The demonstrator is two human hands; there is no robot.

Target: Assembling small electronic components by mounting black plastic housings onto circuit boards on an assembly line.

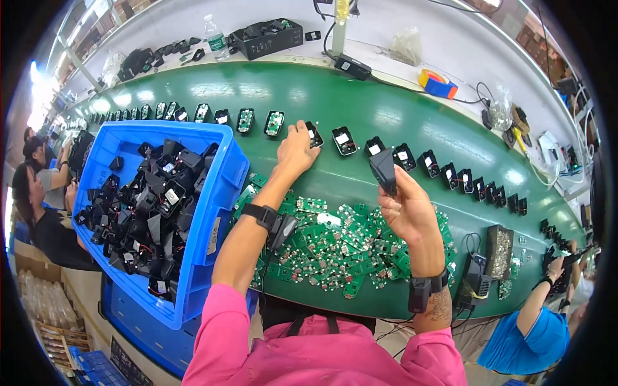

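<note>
My left hand reaches over the green work surface, its fingers closed on a small black plastic housing in the row. Raised above the surface, my right hand grips another black plastic housing between thumb and fingers, its sloped outer face showing. Between my forearms lies a wide heap of green circuit boards. A long row of open black housings runs across the surface; some to the left, such as one housing, have a green board inside. Those on the right, such as one housing, show a white part.
A blue crate full of black housings stands at my left. At the back are a black box, a water bottle and a tape roll. A person in blue works at the right; other people sit at the left.
</note>
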